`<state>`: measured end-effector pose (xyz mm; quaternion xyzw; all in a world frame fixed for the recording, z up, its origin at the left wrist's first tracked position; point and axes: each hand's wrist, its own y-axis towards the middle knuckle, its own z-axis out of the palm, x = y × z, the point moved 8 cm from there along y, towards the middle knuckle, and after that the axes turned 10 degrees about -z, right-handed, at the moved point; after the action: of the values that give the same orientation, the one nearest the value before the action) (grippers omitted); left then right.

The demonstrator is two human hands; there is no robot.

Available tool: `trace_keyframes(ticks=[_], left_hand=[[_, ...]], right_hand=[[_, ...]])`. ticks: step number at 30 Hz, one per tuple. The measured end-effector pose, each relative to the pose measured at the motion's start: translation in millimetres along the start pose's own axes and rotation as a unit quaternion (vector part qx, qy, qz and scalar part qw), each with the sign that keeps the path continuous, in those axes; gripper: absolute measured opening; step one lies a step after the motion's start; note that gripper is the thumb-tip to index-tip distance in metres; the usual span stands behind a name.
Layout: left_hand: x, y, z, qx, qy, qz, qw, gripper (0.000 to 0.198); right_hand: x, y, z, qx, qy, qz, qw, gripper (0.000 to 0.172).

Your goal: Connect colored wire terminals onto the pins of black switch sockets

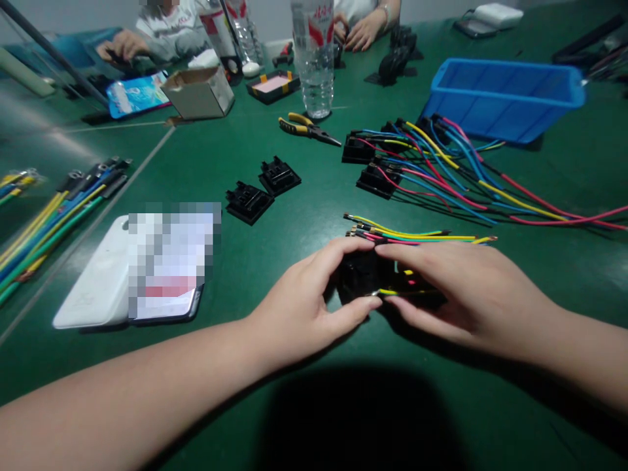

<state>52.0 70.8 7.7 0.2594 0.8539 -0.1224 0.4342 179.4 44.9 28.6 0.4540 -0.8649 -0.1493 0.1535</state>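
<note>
Between my two hands is a black plastic socket housing (354, 273), partly hidden by fingers. My left hand (307, 304) is closed around its left side, thumb low at the front edge. My right hand (466, 288) curves over it from the right, its index fingertip at the top edge. The right thumb tip meets a short yellow-green wire (389, 292), whose bare metal end lies by my left thumb. Just behind the hands lies a small bunch of loose wires (412, 230) in yellow, green and red with metal ends.
Two black housings (250, 201) sit to the left, with pliers (309, 129) behind. Wired housings (377, 178) trail coloured leads rightward before a blue bin (505, 98). Phones (105, 281) and wire bundles (73, 216) lie left. A bottle (314, 78) and cardboard box (199, 93) stand farther back; other people's hands work beyond.
</note>
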Motion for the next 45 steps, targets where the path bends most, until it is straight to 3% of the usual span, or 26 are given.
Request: trace_keyframes(ticks=[4,13,25,38,45], left_hand=[[0,0,-0.6,-0.011,0.055,-0.006,0.998,0.052],[2,2,4.6,0.014,0.143,-0.033,0.989,0.036],[7,2,6.9,0.022,0.210,-0.078,0.974,0.040],[8,0,9.1,0.029,0.244,-0.070,0.967,0.047],[8,0,5.9,0.030,0.212,-0.066,0.975,0.045]], right_hand=[[2,0,-3,-0.019,0.011,-0.020,1.000,0.028],[6,-1,-3,-0.009,0.012,-0.054,0.998,0.010],[20,-4,-11,-0.018,-0.073,-0.131,0.989,0.018],[18,-3,0,0.032,-0.044,-0.120,0.991,0.018],[21,-2,1,0.025,-0.060,-0.132,0.989,0.023]])
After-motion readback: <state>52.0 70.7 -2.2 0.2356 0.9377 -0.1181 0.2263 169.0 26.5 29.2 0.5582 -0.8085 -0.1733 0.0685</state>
